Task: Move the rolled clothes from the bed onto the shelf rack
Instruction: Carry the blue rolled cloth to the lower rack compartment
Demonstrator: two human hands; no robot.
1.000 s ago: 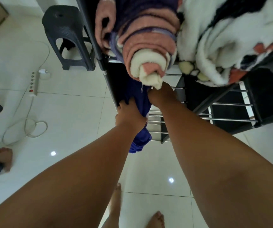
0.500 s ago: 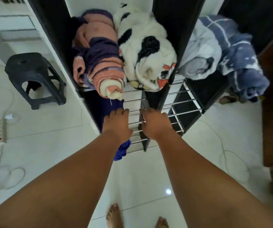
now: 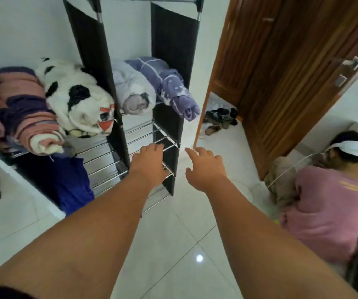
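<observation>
While rolled clothes point(image 3: 76, 100) sit on shelf rack point(image 3: 143, 132), left hand point(image 3: 150, 167), right hand point(image 3: 206, 169): grip loose, empty.

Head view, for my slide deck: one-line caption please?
Both hands, left and right, empty and open before a shelf rack holding rolled clothes.

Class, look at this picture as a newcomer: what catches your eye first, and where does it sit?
The white fluffy rolled blanket with black patches stands out first, on the black metal shelf rack beside a pink and purple striped roll at its left. Two bare hands, left and right, reach forward empty in the centre, fingers spread.
</observation>
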